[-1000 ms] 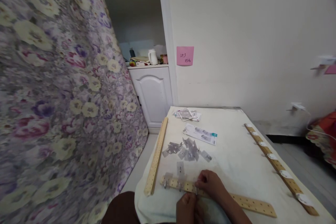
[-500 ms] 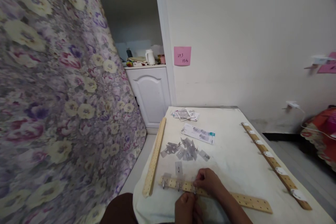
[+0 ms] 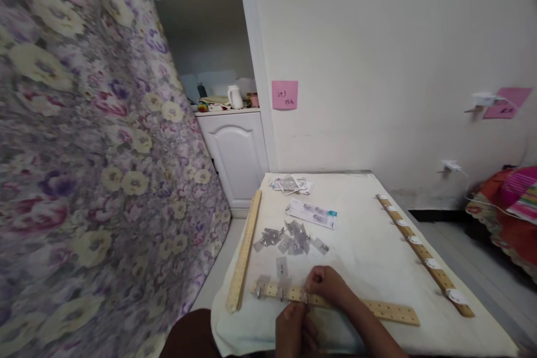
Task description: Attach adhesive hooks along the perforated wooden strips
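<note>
A pale wooden strip with rows of holes [image 3: 394,312] lies crosswise near the table's front edge. Two metal hooks on clear square backings [image 3: 259,290] sit along its left part. A third clear-backed hook [image 3: 306,297] is on the strip between my hands. My right hand [image 3: 327,284] pinches at the upper edge of that piece, fingertips pressed together. From below, my left hand [image 3: 291,327] has its thumb and finger closed at the hook's lower end; the other fingers are curled and partly hidden. Just above the strip lies one loose clear-backed hook [image 3: 282,267].
Several clear-backed hooks [image 3: 296,238] lie piled mid-table. Behind them are a hook package [image 3: 312,213] and more packaging [image 3: 291,184]. Another holed strip [image 3: 245,251] stands along the left edge; a brown strip with white round pieces [image 3: 423,251] lies at the right. A floral curtain [image 3: 104,151] hangs left.
The view has shifted slightly, so the table and strips appear a little further left. Both hands stay at the third hook, with only slight finger movement.
</note>
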Tool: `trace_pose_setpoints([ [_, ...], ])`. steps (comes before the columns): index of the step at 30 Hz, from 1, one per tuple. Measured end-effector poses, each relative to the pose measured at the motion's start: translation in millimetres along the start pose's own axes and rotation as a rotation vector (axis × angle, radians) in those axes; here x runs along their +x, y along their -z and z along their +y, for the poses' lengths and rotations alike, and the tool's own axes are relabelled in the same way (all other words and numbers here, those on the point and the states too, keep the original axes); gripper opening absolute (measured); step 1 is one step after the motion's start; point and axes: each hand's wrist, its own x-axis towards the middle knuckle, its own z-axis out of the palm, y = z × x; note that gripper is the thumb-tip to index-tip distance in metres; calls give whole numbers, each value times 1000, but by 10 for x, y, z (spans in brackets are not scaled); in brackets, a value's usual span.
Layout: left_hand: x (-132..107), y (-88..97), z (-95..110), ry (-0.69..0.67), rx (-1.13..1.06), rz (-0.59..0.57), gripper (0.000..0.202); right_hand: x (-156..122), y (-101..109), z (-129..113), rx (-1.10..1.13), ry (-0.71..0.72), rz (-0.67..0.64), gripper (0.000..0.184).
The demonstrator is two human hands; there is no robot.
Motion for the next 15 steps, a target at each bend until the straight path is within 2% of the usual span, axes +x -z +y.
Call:
trace_pose_setpoints([
  [6, -3, -17, 24, 26, 17, 18, 36, 21, 0, 55, 57, 20, -4, 14],
  [15, 20, -32, 34, -6, 61, 38, 35, 7, -19, 37, 3, -14, 33, 9],
])
